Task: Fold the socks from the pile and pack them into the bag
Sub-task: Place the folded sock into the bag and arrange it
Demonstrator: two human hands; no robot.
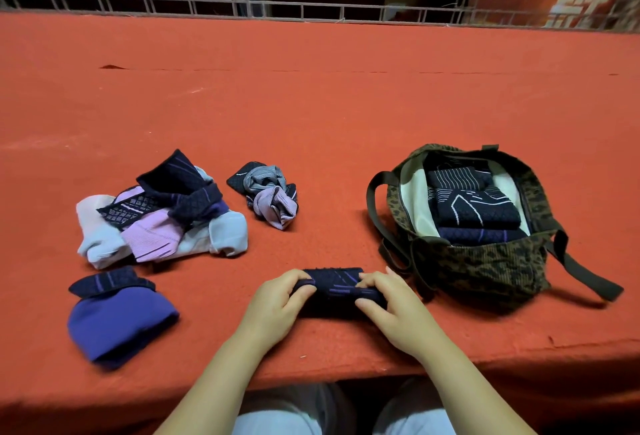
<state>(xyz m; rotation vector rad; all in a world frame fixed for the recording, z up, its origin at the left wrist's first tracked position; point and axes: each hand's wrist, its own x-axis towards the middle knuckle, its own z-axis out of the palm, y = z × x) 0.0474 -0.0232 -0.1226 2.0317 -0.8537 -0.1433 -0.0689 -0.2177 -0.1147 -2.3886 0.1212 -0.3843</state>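
A dark navy sock with purple stripes [337, 287] lies folded near the table's front edge. My left hand [277, 303] grips its left end and my right hand [388, 303] grips its right end. A pile of socks [162, 216] in pale grey, pink and navy lies at the left. In front of the pile sits a purple sock with a navy cuff [117, 317]. A crumpled grey and navy sock pair [268, 194] lies behind my hands. The leopard-print bag [485, 261] stands open at the right with folded navy socks [471, 199] inside.
Red cloth covers the table [329, 105], which stretches far back to a metal railing [311, 12]. The bag's dark straps [588, 275] trail to the right near the table's front edge. My lap shows below the table.
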